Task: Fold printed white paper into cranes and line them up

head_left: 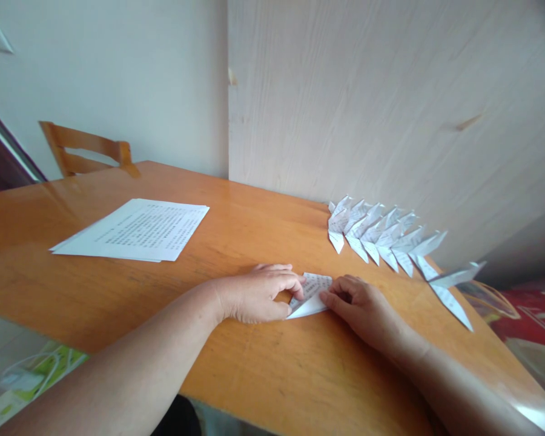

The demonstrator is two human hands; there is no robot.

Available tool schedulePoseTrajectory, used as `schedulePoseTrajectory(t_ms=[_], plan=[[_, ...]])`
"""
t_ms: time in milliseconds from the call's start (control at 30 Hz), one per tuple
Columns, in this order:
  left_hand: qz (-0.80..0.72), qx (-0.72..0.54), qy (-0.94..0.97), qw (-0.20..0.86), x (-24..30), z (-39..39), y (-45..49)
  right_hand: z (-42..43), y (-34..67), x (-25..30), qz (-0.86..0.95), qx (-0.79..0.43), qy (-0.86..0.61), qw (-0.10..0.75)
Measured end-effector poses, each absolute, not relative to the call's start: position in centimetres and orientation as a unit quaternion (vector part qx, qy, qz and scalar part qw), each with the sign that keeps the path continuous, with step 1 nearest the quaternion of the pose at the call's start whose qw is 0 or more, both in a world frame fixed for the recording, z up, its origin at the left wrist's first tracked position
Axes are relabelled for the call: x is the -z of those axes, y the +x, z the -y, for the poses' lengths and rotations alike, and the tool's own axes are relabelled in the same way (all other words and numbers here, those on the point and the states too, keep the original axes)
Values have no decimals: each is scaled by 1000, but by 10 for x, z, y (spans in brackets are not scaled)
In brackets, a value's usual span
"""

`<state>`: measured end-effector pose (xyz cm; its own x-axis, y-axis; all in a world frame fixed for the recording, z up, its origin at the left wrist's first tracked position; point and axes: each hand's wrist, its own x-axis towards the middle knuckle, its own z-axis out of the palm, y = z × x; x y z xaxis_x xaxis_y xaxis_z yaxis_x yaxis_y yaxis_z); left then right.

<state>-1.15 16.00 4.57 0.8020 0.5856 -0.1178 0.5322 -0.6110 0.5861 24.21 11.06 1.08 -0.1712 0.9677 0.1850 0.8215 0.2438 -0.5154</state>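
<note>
A small printed sheet of paper [315,295], folded over on itself, lies on the wooden table between my hands. My left hand [266,293] has its thumb and forefinger closed on the paper's left end. At the right end, the thumb and curled fingers of my right hand [356,306] grip its edge. One flap along the near side is turned up and shows blank white, while printed text faces up behind it. The undersides of the fingers are hidden.
A stack of printed sheets [149,230] lies at the left of the table [254,224]. Several folded paper pieces [376,230] stand in rows by the wall, with a single folded piece [452,297] nearer the right edge. A wooden chair [88,145] stands behind.
</note>
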Motion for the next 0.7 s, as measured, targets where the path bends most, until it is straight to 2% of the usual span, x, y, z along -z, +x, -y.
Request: schedulePoseTrajectory(t_ms=[700], plan=[[-316, -54, 896, 308, -42, -158, -13, -112, 239, -11, 743, -128, -614, 234]])
